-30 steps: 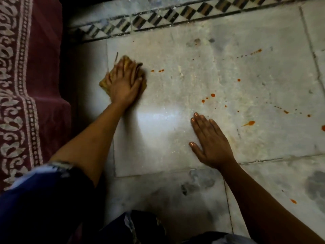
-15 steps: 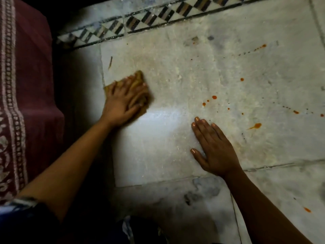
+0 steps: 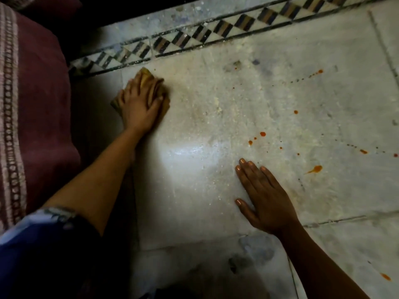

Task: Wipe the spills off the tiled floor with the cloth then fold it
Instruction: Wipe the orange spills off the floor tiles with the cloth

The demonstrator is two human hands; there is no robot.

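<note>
Two hands are working: your left hand point(image 3: 138, 106) is pressing the crumpled yellow-brown cloth point(image 3: 149, 79) with spread fingers; your right hand point(image 3: 264, 199) is lying flat, holding nothing, on the pale tiled floor point(image 3: 216, 117)

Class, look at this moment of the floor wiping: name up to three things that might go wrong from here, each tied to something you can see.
1. The left hand presses a bunched cloth near the border strip, far from the orange drops; some may be missed.
2. The right hand lies flat beside an orange splash and could smear it if it slides.
3. The cloth works close to the red rug; a wide stroke might stain it.
</note>
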